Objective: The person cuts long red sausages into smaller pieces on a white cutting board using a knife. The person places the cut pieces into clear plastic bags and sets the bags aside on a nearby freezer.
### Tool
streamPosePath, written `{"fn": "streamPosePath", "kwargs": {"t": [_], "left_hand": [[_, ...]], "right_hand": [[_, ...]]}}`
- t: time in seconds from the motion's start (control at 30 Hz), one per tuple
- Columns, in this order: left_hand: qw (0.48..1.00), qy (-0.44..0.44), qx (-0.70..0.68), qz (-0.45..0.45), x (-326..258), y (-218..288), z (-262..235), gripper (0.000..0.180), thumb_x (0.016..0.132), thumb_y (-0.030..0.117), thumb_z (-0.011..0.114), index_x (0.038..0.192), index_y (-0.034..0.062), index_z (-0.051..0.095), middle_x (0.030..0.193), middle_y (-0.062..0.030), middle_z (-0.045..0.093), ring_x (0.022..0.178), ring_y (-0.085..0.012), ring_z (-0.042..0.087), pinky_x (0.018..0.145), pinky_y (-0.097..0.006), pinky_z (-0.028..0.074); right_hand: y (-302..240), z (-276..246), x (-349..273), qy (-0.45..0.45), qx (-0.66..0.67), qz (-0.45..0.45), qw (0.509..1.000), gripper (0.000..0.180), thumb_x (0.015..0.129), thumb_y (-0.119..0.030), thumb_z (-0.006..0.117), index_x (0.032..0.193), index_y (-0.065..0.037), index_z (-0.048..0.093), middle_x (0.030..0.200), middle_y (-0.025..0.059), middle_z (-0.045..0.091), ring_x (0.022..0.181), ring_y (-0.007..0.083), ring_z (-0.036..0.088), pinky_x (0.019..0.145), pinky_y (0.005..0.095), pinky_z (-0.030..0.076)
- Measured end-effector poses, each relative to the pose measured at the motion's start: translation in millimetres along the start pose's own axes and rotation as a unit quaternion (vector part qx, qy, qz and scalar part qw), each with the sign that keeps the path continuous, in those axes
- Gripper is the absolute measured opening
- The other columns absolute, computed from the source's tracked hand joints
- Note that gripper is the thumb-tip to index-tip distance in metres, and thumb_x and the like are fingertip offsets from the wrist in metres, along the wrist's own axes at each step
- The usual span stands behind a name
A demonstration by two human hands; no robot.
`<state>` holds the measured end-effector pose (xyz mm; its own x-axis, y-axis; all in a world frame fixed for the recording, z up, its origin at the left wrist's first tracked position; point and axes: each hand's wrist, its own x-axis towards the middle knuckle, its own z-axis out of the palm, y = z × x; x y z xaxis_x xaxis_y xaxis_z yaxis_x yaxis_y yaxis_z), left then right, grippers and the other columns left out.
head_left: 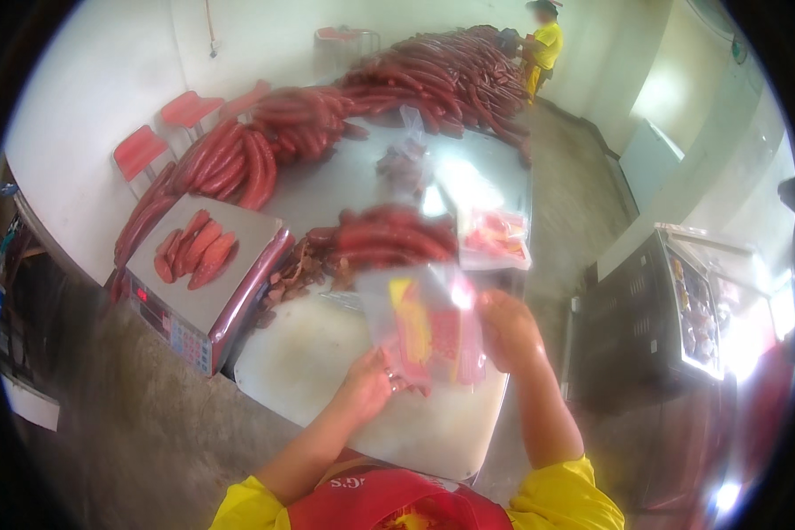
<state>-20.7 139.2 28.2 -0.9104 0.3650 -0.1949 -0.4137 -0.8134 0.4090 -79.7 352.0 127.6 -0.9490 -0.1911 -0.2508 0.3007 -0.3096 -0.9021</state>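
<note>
A clear plastic bag (415, 331) with yellow and red print hangs above the white cutting board (309, 353). My left hand (368, 380) pinches its lower left corner, and a ring shows on one finger. At the bag's right side, the fingers of my right hand (510, 331) are closed on the edge, slightly blurred. Just beyond the bag lies a row of dark red sausages (393, 237), with peeled brown casing scraps (291, 276) to their left. Cut sausage pieces (194, 250) rest on the platform of a digital scale (261, 228) at the left.
Long sausages (433, 75) are heaped along the table's far and left sides. A stack of printed bags (493, 237) lies at the table's right edge, and a filled clear bag (404, 163) stands mid-table. Red chairs (140, 150) line the wall. A person in yellow (546, 44) stands far off.
</note>
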Motion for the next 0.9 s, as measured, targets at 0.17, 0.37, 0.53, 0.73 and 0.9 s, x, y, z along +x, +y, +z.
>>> {"fn": "streamPosePath", "kwargs": {"t": [0.17,0.37,0.53,0.73,0.9], "left_hand": [[0.961,0.18,0.147,0.149,-4,2,-15,0.039,0.087,0.01,0.069,0.122,-0.0017,0.056,0.11,-0.0082,0.064,0.091,-0.0163,0.061,0.08,-0.027,0.048],[0.879,0.204,0.36,0.236,-28,22,-29,0.022,0.091,0.011,0.064,0.109,-0.0027,0.065,0.094,-0.0076,0.068,0.081,-0.0115,0.062,0.072,-0.026,0.052],[0.83,0.278,0.342,0.342,-59,67,-60,0.023,0.092,0.012,0.062,0.109,-0.0035,0.064,0.093,-0.0065,0.066,0.08,-0.0128,0.061,0.066,-0.03,0.057],[0.744,0.391,0.343,0.42,-100,72,-100,0.008,0.088,0.005,0.065,0.094,-0.0003,0.063,0.087,-0.0032,0.062,0.08,-0.0112,0.058,0.076,-0.025,0.05],[0.694,0.393,0.369,0.478,-113,78,-85,0.007,0.09,0.008,0.064,0.09,0.0021,0.059,0.086,-0.0026,0.061,0.079,-0.0109,0.057,0.075,-0.025,0.048]], "right_hand": [[16,-8,-18,0.009,0.084,0.089,0.992,0.032,0.094,-0.021,0.063,0.113,0.003,0.059,0.102,0.0095,0.066,0.091,0.0154,0.064,0.081,0.0299,0.051],[34,-16,-18,0.006,-0.097,0.06,0.993,0.034,0.086,-0.012,0.071,0.116,0.002,0.062,0.098,0.0071,0.068,0.083,0.0143,0.064,0.075,0.0302,0.053],[1,-56,9,0.16,-0.115,-0.123,0.973,0.019,0.087,-0.005,0.063,0.104,-0.001,0.07,0.088,0.0043,0.07,0.068,0.0107,0.061,0.059,0.0276,0.05],[-55,-96,86,0.235,-0.368,-0.359,0.825,0.036,0.086,-0.005,0.058,0.121,-0.006,0.064,0.105,0.0193,0.069,0.095,0.0224,0.067,0.08,0.0302,0.05],[-27,-112,125,0.141,-0.526,-0.26,0.797,0.038,0.082,-0.002,0.056,0.118,-0.006,0.064,0.103,0.0225,0.068,0.094,0.0323,0.067,0.08,0.034,0.051]]}}
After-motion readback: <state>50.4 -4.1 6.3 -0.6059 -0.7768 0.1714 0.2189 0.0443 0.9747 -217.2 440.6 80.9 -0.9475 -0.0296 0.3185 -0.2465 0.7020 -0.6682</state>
